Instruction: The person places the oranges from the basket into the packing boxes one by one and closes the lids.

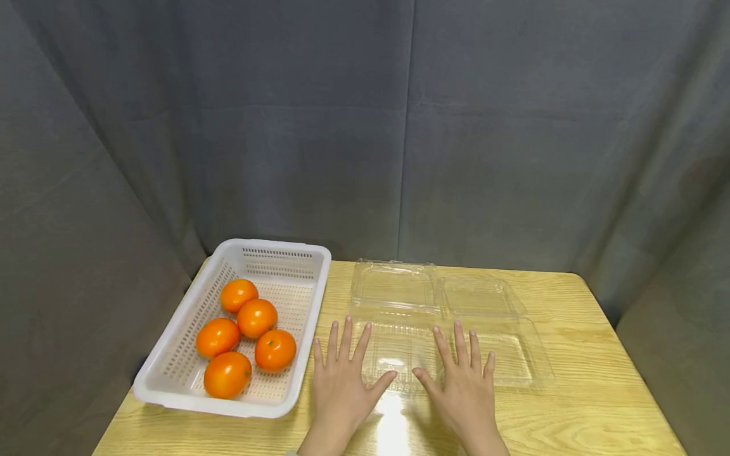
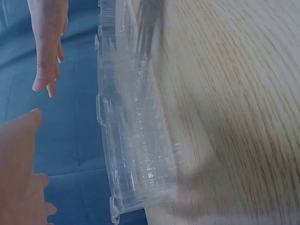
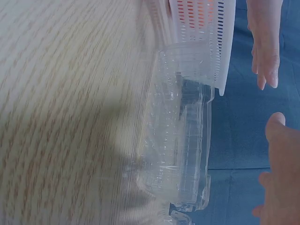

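Observation:
In the head view, my left hand (image 1: 344, 387) has straight, spread fingers and holds nothing. My right hand (image 1: 464, 391) is spread the same way beside it, palm down, the thumbs pointing toward each other. Both hands hover above the table, apart from the plastic in the wrist views. Below and between them lies a clear plastic clamshell box (image 1: 395, 285), its lid folded back. To its right is a second clear clamshell box (image 1: 521, 354), also opened out and partly hidden by my right hand. Left of my left hand, several glossy orange round fruits (image 1: 257, 318) sit in a white basket (image 1: 310, 329).
The wooden table (image 1: 593, 380) bears everything. Its rounded far right corner shows beyond the boxes. A grey curtain (image 1: 485, 158) hangs behind the table and along both sides. The basket's raised rim stands close to my left hand.

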`<state>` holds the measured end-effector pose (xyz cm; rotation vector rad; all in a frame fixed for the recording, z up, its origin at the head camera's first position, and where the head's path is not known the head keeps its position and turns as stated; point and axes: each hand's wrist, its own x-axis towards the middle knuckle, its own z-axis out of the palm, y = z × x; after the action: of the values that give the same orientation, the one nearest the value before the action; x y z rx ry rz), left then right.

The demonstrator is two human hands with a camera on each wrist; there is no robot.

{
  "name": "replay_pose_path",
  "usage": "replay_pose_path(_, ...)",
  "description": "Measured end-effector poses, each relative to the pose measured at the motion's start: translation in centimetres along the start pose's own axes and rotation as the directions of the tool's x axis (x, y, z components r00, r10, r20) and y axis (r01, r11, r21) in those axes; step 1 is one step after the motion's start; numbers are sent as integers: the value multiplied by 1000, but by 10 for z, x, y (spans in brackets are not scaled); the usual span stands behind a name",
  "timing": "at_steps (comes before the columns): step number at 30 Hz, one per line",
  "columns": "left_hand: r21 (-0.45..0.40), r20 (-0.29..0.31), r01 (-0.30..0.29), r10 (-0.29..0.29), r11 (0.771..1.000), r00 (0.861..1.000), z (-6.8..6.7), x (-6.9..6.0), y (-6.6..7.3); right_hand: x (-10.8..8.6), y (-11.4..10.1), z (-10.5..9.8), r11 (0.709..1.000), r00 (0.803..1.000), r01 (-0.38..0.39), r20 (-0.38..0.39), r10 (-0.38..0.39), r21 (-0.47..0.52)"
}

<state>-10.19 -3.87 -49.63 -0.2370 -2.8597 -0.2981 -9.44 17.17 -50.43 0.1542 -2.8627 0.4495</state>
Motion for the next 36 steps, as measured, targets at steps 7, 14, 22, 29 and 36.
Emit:
replay_pose_path(7,18,-15,-4,4,1000,1000,-10,0,-4,-1,-2,-1,999,1000,12,-20,-11,41)
replay_pose_path(14,-12,-71,-19,18,1000,997,-21,-5,-13,-2,-5,-1,999,999,28,-35,-27,41)
replay_pose_path(22,-48,-151,-40,33,998,988,-35,-15,-34,-6,-9,-2,999,997,42,-60,-40,31)
replay_pose_path(29,-69,-239,-96,77,993,968,-45,-24,-65,-11,-9,-3,997,996,37,-85,-32,61)
replay_pose_path(36,-98,-317,-145,107,985,942,-53,-31,-95,-12,-13,-1,991,991,77,-120,-64,106)
